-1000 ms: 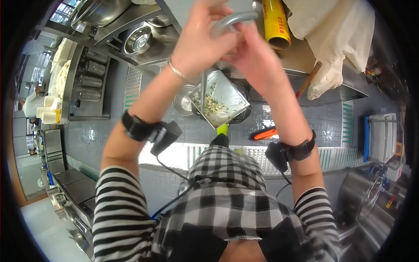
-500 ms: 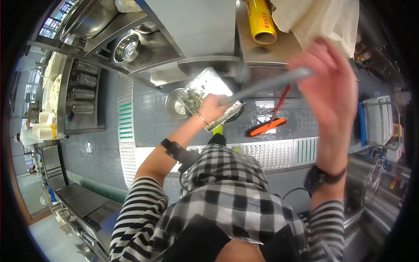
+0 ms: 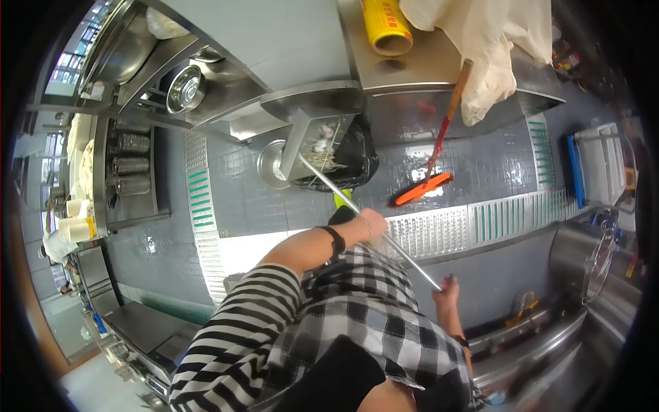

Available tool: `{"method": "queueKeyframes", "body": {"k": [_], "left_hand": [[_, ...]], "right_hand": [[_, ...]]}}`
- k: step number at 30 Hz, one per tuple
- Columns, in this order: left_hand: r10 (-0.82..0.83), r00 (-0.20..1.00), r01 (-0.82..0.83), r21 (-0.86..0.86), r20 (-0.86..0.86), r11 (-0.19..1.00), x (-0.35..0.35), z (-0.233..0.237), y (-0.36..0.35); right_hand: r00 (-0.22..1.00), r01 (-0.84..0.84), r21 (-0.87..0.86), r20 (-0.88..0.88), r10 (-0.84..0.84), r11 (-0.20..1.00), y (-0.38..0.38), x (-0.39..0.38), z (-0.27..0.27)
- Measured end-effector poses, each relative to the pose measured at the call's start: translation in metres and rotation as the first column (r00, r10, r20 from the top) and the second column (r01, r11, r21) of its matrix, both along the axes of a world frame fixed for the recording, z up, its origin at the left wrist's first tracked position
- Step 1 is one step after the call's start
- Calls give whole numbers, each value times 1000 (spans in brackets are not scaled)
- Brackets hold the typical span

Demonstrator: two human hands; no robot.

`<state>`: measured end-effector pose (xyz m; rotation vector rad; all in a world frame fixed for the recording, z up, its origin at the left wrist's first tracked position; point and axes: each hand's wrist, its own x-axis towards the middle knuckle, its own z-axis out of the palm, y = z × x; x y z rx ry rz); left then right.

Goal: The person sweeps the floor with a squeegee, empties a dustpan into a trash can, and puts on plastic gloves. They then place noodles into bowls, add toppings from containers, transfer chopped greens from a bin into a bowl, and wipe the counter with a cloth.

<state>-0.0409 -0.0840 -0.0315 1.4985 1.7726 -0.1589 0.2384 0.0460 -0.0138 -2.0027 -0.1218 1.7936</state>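
Note:
A metal dustpan [image 3: 296, 143] is tipped over a bin lined with a black bag [image 3: 360, 152], with vegetable-like scraps [image 3: 326, 147] at its mouth. Its long metal handle [image 3: 405, 255] runs back toward my body. My left hand [image 3: 373, 225] is closed around the middle of that handle. At the handle's end, my right hand [image 3: 446, 293] grips it, the fingers partly hidden. Just beyond the pan's left side sits a round steel bowl [image 3: 273, 165] on the floor.
An orange broom [image 3: 423, 189] leans against the steel counter [image 3: 384, 72], which carries a yellow roll [image 3: 386, 27] and pale cloth [image 3: 491, 75]. Drain grates [image 3: 439, 232] cross the wet tiled floor. Shelving with bowls [image 3: 185, 89] stands left; crates [image 3: 597, 165] are at right.
The dustpan has tilted steeply over the bin, and its scraps have slid toward the bag. My left hand came back along the handle; my right hand swung down from upper right to its end.

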Motion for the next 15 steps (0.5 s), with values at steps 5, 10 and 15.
{"method": "queueKeyframes", "body": {"k": [5,10,15], "left_hand": [[-28,1000,29,-131,7,991,-5,10,-3],[19,1000,-19,-73,-6,997,18,39,-6],[-149,985,157,-83,86,984,-13,-18,-16]], "right_hand": [[999,41,41,0,-41,998,-3,10,-38],[986,-88,-134,-152,67,987,-2,48,-56],[993,-100,4,59,100,995,-52,31,-62]]}}
